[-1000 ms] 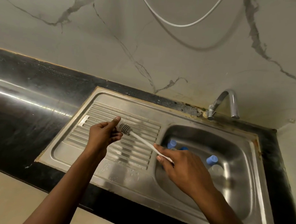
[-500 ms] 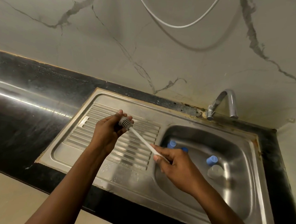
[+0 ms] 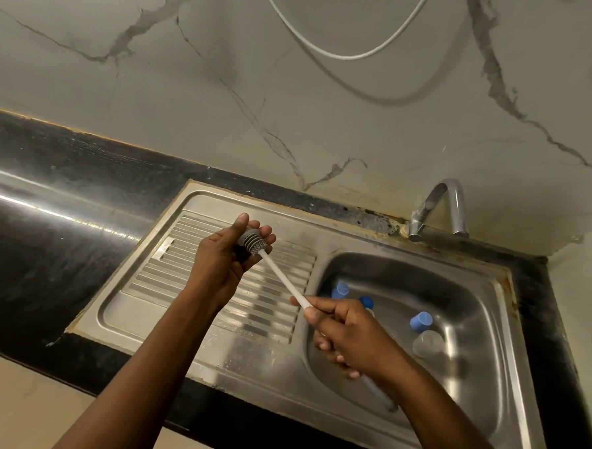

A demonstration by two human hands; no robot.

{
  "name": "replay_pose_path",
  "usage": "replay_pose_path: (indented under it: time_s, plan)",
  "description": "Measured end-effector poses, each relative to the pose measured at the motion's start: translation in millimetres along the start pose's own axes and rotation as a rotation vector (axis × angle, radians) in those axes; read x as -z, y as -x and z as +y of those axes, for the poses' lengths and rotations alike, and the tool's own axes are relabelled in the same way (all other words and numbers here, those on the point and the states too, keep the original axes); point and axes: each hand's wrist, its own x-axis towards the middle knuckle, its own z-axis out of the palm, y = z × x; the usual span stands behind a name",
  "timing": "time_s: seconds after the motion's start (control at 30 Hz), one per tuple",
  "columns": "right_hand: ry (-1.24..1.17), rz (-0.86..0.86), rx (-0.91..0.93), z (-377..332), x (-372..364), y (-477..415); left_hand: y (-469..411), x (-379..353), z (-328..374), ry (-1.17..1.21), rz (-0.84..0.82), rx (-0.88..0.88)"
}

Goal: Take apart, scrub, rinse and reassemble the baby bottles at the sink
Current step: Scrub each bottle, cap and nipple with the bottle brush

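Observation:
A bottle brush (image 3: 278, 273) with a white handle and a grey ribbed head is held above the drainboard. My left hand (image 3: 224, 258) curls its thumb and fingers round the grey head. My right hand (image 3: 347, 333) grips the white handle near its lower end, over the left rim of the basin. Down in the sink basin (image 3: 478, 388) lie baby bottles with blue caps (image 3: 421, 322), one at the right and two by the left wall (image 3: 340, 290), partly hidden by my right hand. A clear cap or bottle piece (image 3: 428, 344) lies next to the right-hand blue cap.
The steel ribbed drainboard (image 3: 168, 279) lies left of the basin. A chrome tap (image 3: 439, 211) stands at the back right corner. Black stone counter (image 3: 46, 245) extends left. A white cable (image 3: 338, 51) hangs in a loop on the marble wall.
Both hands have lifted the brush a little and moved it away from me. My left hand has closed more round the grey head, which now sits between thumb and fingers.

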Motion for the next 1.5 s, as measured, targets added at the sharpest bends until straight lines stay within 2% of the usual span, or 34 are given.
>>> replay_pose_path:
  time_s: [0.1, 0.2, 0.27, 0.33, 0.4, 0.43, 0.57, 0.73, 0.83, 0.9, 0.93, 1.0, 1.1, 1.2, 1.27, 1.33, 1.4, 1.43, 1.5]
  plan:
    - [0.573, 0.247, 0.200, 2.5, -5.5, -2.6, -0.1, -0.8, -5.5, -0.036, 0.132, -0.041]
    - [1.126, 0.343, 0.347, 7.1, -4.1, -3.2, 3.2, -0.1, -15.4, -0.110, 0.270, -0.067]
    - [1.316, 0.352, 0.391, 13.4, -3.0, -3.3, 4.5, 1.2, -21.3, -0.132, 0.358, -0.075]
    - [1.392, 0.319, 0.361, 17.6, -1.4, -3.0, 5.0, 0.1, -24.3, -0.137, 0.395, -0.080]
    - [1.335, 0.337, 0.397, 15.8, 1.1, -4.8, 4.9, -0.9, -23.7, -0.145, 0.370, -0.086]
    - [1.209, 0.358, 0.403, 14.0, 1.7, -5.2, 4.9, -0.7, -22.2, -0.143, 0.336, -0.088]
    - [0.468, 0.285, 0.236, 11.6, -1.7, -3.3, 3.4, -0.3, -11.3, -0.057, 0.149, -0.096]
    - [-0.464, -0.170, -0.136, -3.7, 0.2, 4.0, 0.1, -6.3, -5.0, 0.133, -0.020, -0.070]
    - [-0.739, -0.363, -0.239, -3.3, 6.1, 3.5, -1.3, -11.2, -4.4, 0.219, -0.059, -0.023]
    - [-0.709, -0.365, -0.238, -4.2, 6.7, 3.2, -1.7, -12.9, -5.2, 0.239, -0.073, -0.012]
    - [-0.612, -0.309, -0.218, -5.4, 6.2, 3.5, -1.8, -12.6, -6.6, 0.218, -0.073, -0.014]
    - [-0.235, -0.099, -0.108, -6.3, 1.1, 5.0, -1.8, -10.9, -10.0, 0.104, -0.041, -0.037]
    - [0.486, 0.232, 0.132, -1.2, -3.5, 3.7, -2.1, -7.8, -14.5, -0.076, 0.086, -0.064]
    - [1.030, 0.348, 0.262, 3.3, -3.3, 0.4, -5.1, -5.9, -15.8, -0.162, 0.193, -0.074]
    - [1.258, 0.375, 0.337, 9.8, -2.2, -0.4, -8.0, -4.7, -15.6, -0.203, 0.244, -0.089]
    - [1.346, 0.342, 0.323, 13.4, -3.1, 0.8, -10.2, -4.2, -14.9, -0.225, 0.276, -0.103]
    - [1.312, 0.354, 0.342, 13.6, -3.4, -1.2, -12.5, -3.3, -13.1, -0.218, 0.277, -0.098]
    - [1.202, 0.371, 0.354, 12.3, -2.6, -2.2, -13.5, -2.6, -11.7, -0.205, 0.260, -0.091]
    - [0.799, 0.369, 0.304, 12.3, -2.4, -1.8, -14.4, -1.3, -7.9, -0.169, 0.194, -0.081]
